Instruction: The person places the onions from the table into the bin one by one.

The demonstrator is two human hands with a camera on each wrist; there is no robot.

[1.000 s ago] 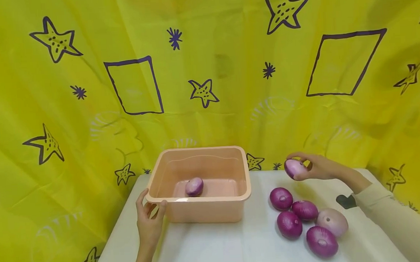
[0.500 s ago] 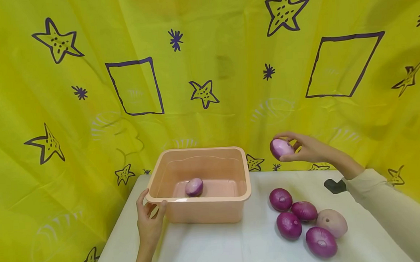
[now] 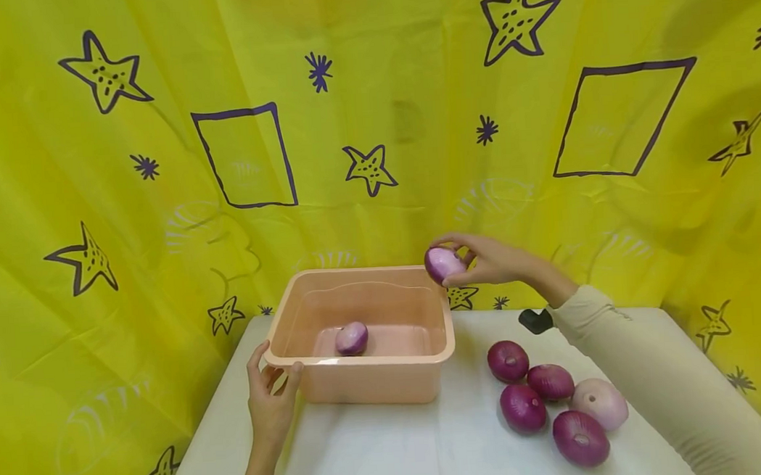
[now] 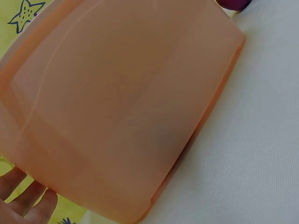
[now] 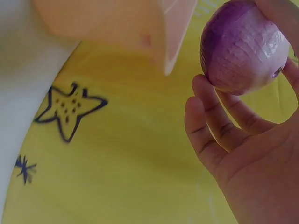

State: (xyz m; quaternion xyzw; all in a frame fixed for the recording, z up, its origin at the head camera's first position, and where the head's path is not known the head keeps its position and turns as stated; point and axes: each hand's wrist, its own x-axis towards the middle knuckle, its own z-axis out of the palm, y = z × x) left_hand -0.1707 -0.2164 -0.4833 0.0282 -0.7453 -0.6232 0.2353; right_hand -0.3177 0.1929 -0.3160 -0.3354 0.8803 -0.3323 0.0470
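A peach plastic tub stands on the white table with one pale purple onion inside. My left hand grips the tub's near left corner, thumb on the rim; the left wrist view shows the tub wall close up and my fingertips. My right hand holds a purple onion in its fingertips in the air, just above the tub's far right corner. In the right wrist view the onion sits between curled fingers, with the tub rim beside it.
Several more onions lie in a cluster on the table to the right of the tub: dark purple ones and a pale one. A yellow star-printed cloth hangs behind and around the table.
My right hand lifted the onion off the table side and carried it up and left, from near the onion cluster to the tub's far right corner. The left hand stayed on the tub.
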